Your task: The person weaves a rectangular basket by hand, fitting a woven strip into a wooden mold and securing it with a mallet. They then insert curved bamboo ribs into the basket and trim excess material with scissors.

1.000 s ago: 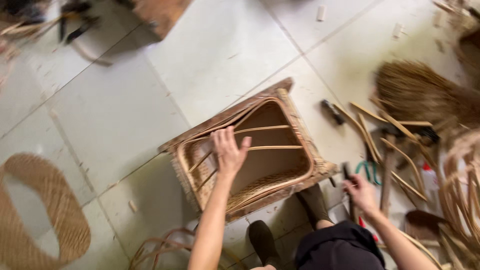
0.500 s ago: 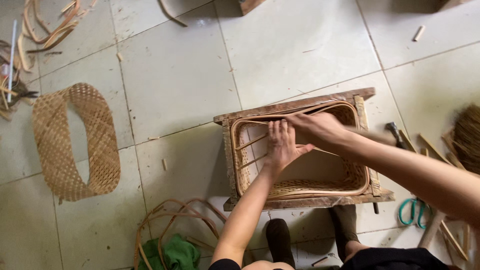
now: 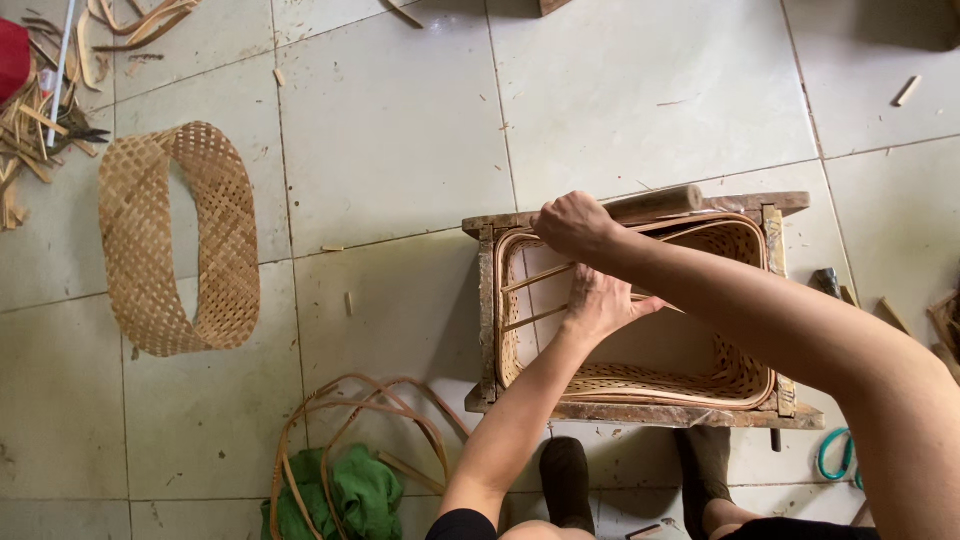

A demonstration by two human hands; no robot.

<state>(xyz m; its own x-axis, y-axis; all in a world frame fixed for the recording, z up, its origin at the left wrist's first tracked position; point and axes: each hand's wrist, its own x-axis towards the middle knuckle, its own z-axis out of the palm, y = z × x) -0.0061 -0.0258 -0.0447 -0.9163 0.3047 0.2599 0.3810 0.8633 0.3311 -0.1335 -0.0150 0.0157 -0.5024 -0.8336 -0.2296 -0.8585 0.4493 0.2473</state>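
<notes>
Basket: half-woven rectangular rattan basket (image 3: 640, 385) sits inside a weathered wooden frame mould (image 3: 486, 310) on the pale tiled floor (image 3: 400, 150), right of centre, just ahead of the person's dark shoes (image 3: 566, 480).
Left hand: left hand (image 3: 598, 305) reaches forward from below, forearm straight, palm down and fingers spread flat on the thin cane ribs (image 3: 535, 278) inside the basket; it presses, gripping nothing.
Right hand: right hand (image 3: 573, 222) crosses from the right above the left arm, fist closed around a round wooden handle (image 3: 655, 201) at the frame's far rail.
Surroundings: open lattice-woven cane hoop (image 3: 180, 240) lies well apart to the left; loose cane coils (image 3: 350, 420) over green cloth (image 3: 355, 495) lie near the left elbow.
</notes>
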